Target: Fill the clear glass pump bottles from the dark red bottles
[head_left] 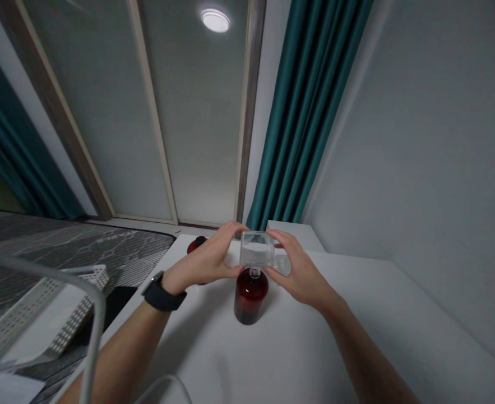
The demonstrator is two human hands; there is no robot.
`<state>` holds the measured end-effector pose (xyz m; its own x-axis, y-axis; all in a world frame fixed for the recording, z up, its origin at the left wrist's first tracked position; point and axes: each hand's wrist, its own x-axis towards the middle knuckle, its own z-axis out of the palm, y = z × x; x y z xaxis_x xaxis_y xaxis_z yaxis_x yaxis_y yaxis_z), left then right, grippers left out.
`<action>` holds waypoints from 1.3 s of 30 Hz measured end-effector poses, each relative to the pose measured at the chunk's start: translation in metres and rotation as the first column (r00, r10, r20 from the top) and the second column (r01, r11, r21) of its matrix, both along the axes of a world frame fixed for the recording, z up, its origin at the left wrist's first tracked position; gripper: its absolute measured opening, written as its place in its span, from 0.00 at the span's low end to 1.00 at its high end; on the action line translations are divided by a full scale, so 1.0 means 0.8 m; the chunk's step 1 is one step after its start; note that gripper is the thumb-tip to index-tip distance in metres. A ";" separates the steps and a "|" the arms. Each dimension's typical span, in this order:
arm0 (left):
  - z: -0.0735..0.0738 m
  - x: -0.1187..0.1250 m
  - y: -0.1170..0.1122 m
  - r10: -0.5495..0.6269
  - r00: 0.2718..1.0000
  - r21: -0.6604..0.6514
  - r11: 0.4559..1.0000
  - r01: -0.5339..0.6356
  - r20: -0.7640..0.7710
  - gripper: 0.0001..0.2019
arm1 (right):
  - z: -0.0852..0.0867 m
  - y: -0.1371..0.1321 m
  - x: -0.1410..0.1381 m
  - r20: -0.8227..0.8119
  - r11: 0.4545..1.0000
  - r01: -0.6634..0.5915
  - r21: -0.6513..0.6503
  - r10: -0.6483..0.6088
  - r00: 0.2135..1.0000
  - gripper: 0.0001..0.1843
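Observation:
Between my left hand (pixel 216 255) and my right hand (pixel 300 275) is a clear, box-shaped container (pixel 257 248), gripped at its two sides by the fingertips and thumbs. Directly below it a dark red bottle (pixel 251 297) with a clear neck stands upright on the white table (pixel 289 348). Whether the container touches the bottle's neck I cannot tell. A second red bottle with a black top (pixel 197 242) is partly hidden behind my left hand. Something clear (pixel 282 261) shows behind my right fingers, its kind unclear.
A white perforated basket (pixel 58 314) sits to the left, beside the table. A pale curved tube (pixel 98 314) crosses the left foreground, out of focus. At the back are a white box-like surface (pixel 297 235), a teal curtain (pixel 304 112) and frosted door panels (pixel 200 123).

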<state>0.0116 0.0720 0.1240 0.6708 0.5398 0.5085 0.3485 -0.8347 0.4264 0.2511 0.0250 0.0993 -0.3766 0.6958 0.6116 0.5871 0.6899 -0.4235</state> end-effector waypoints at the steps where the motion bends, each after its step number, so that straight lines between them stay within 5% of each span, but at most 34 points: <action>1: 0.000 0.000 0.000 -0.002 1.000 0.004 1.000 0.002 0.002 0.30 | 0.000 0.000 0.000 0.003 1.000 0.005 -0.004 -0.005 1.000 0.40; 39: 0.007 0.002 -0.003 -0.007 1.000 0.074 0.997 0.007 -0.001 0.29 | 0.005 -0.004 -0.001 0.018 0.999 0.034 0.023 -0.035 0.999 0.42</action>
<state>0.0136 0.0696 0.1293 0.6745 0.4964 0.5465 0.3429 -0.8661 0.3636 0.2503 0.0218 0.1032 -0.3638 0.6945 0.6207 0.6180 0.6785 -0.3970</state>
